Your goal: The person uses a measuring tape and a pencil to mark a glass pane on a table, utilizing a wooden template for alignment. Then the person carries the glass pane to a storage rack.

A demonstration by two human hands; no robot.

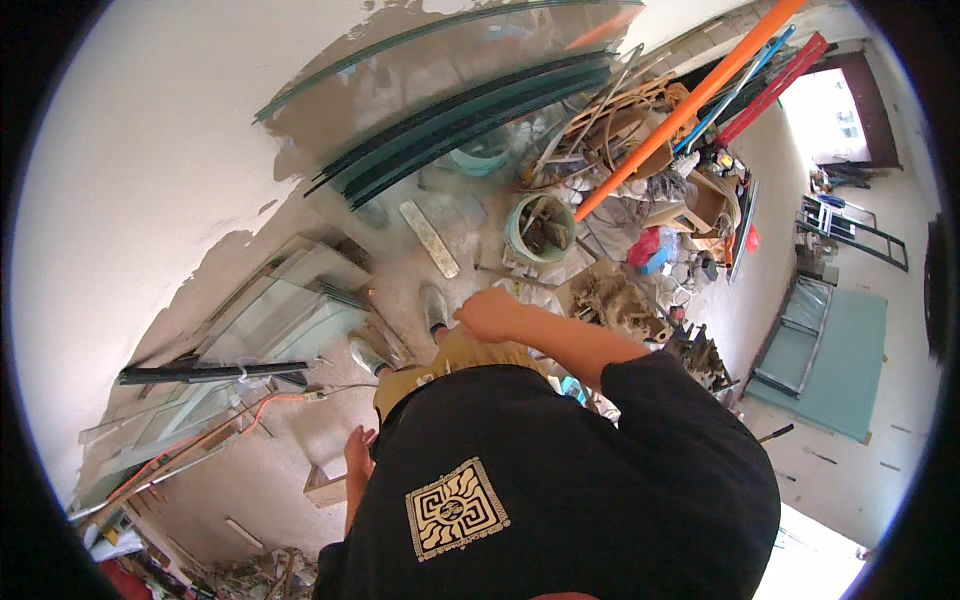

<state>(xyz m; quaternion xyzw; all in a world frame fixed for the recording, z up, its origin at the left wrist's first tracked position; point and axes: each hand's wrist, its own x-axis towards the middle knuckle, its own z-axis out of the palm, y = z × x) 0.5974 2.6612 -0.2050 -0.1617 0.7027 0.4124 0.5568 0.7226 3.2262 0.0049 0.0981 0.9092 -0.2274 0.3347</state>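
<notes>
My right hand (487, 315) is in front of my tan shorts, its fingers curled closed; whatever they may hold is hidden. Lower down, my left hand (359, 450) hangs at my side with loose fingers apart and nothing seen in it. Beyond my shoes (434, 306), a pale, worn board (429, 239) lies on the floor. The light green bucket (540, 228) beyond my right hand holds scraps. Large glass sheets (470, 75) lean on the far wall, and smaller glass panes (290, 300) lean to the left. Neither hand touches the glass.
A long orange pole (690, 110) slants over a heap of cardboard, bags and scraps on the right. Dark bars (215, 373) and an orange cord (262, 405) lie to the left. A framed pane (803, 335) rests against a green sheet (850, 365) at far right.
</notes>
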